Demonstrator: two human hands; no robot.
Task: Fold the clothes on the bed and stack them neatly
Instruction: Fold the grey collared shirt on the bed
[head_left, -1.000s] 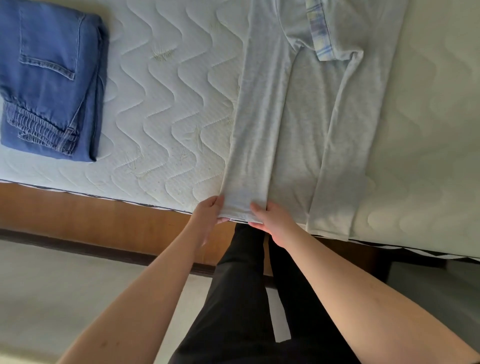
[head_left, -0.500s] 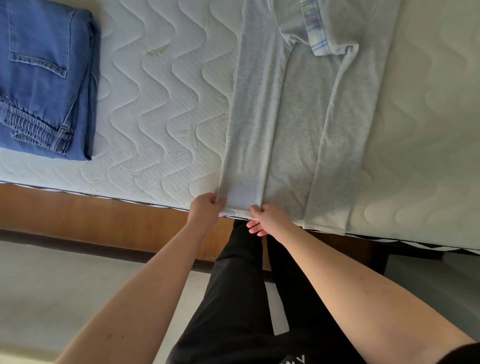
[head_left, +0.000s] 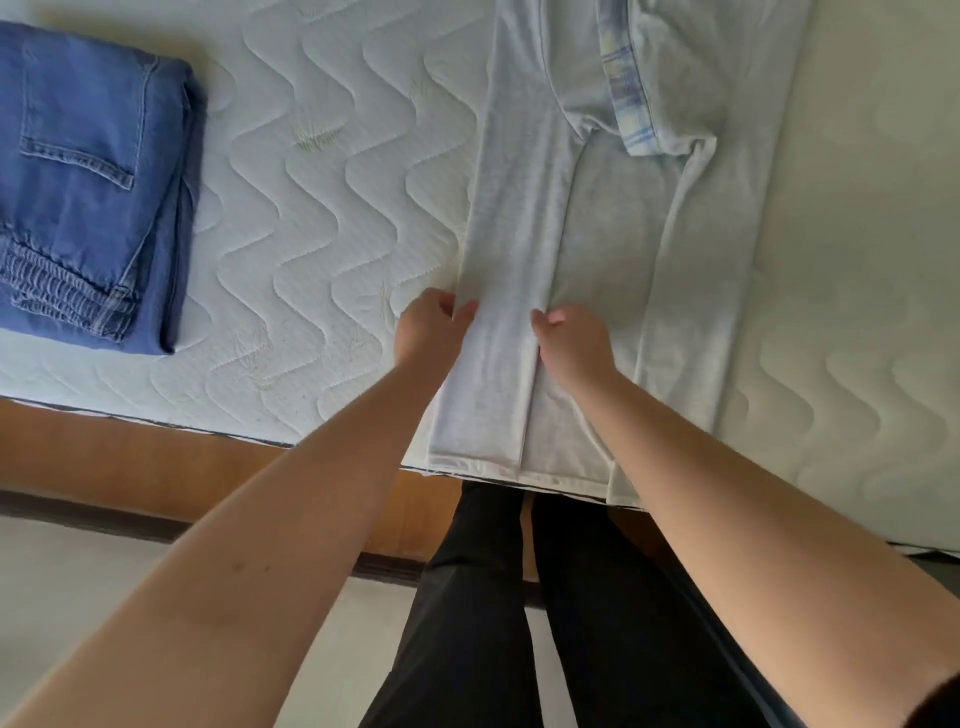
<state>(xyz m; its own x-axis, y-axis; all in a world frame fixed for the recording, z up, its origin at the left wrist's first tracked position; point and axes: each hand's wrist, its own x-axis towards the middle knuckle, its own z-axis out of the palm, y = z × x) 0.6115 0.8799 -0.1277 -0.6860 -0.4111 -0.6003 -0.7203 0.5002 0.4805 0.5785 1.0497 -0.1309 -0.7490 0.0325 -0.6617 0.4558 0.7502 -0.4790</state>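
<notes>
Grey shirt runs past the top edge, its collar cut off. Left hand and right hand pinch its folded panel; fingertips hidden.

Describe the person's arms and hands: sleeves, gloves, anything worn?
Both forearms are bare up to the frame edge, with no gloves, watch or rings visible on the left hand or the right hand. A bit of dark sleeve shows at the right upper arm. The legs below wear black trousers.
</notes>
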